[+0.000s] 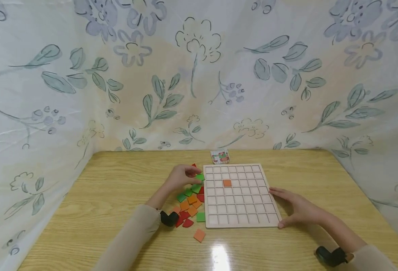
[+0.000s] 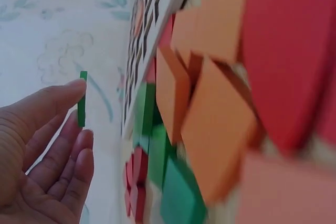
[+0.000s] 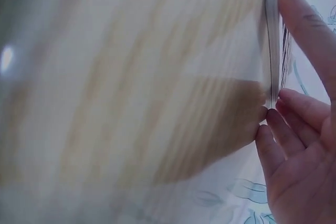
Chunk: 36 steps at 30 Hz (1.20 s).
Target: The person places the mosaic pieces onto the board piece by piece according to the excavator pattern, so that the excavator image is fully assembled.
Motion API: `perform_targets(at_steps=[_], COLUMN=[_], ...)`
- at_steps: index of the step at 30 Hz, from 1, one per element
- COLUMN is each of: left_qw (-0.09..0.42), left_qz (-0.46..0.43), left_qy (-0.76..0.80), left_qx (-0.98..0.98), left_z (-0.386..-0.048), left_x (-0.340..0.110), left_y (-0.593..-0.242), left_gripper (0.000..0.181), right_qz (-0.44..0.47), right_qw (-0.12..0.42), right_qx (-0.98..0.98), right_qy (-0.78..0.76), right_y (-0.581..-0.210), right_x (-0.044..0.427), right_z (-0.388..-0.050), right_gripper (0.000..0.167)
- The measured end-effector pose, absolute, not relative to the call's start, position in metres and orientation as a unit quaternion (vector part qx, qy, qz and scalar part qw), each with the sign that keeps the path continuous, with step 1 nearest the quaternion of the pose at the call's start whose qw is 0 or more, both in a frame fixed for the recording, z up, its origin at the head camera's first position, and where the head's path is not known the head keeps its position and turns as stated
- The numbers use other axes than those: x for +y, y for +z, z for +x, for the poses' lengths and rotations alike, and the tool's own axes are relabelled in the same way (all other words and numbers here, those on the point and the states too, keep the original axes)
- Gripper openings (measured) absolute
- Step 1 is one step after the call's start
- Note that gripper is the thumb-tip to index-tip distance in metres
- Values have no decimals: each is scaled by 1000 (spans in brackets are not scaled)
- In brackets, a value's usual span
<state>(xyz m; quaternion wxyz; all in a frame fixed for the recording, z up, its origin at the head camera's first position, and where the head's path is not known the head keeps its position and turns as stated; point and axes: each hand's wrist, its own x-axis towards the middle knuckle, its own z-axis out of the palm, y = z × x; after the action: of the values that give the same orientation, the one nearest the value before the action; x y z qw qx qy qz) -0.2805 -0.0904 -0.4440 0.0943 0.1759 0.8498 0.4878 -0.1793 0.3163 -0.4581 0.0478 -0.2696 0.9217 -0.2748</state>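
Note:
My left hand (image 1: 182, 177) is at the left edge of a pale wooden grid board (image 1: 243, 199). Between thumb and fingertips it pinches a thin green tile (image 2: 82, 98), seen edge-on in the left wrist view. One orange square tile (image 1: 227, 183) lies in a cell in the board's upper part. Along the board's right edge rests my right hand (image 1: 302, 209), its fingertips on the side and its thumb at the near right corner. In the right wrist view the fingers (image 3: 286, 132) touch the board's edge. Beneath and beside my left hand lie loose orange tiles (image 1: 184, 205) and red pieces (image 1: 188, 223).
A small patterned item (image 1: 220, 156) lies behind the board. One orange square (image 1: 199, 235) sits apart, nearer the front, and a green square (image 1: 201, 217) lies against the board's left edge. A floral cloth (image 1: 199, 75) hangs behind and beside the wooden table (image 1: 117, 180).

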Motion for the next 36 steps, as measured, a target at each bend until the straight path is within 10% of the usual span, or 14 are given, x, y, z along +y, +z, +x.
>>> perform_targets(at_steps=[10,36], left_qw=[110,116], left_qz=[198,247], left_qy=[477,412], left_qx=[849,869], left_z=[-285,-283], left_x=[-65,-46], left_y=[-444,-449], left_gripper=[29,28], right_qz=[-333,-290], right_qw=[3,115], right_qx=[918,913], right_qy=[-215,-262], right_y=[-456,-453], right_x=[314,313], right_z=[-189,-193], right_gripper=[104,116])
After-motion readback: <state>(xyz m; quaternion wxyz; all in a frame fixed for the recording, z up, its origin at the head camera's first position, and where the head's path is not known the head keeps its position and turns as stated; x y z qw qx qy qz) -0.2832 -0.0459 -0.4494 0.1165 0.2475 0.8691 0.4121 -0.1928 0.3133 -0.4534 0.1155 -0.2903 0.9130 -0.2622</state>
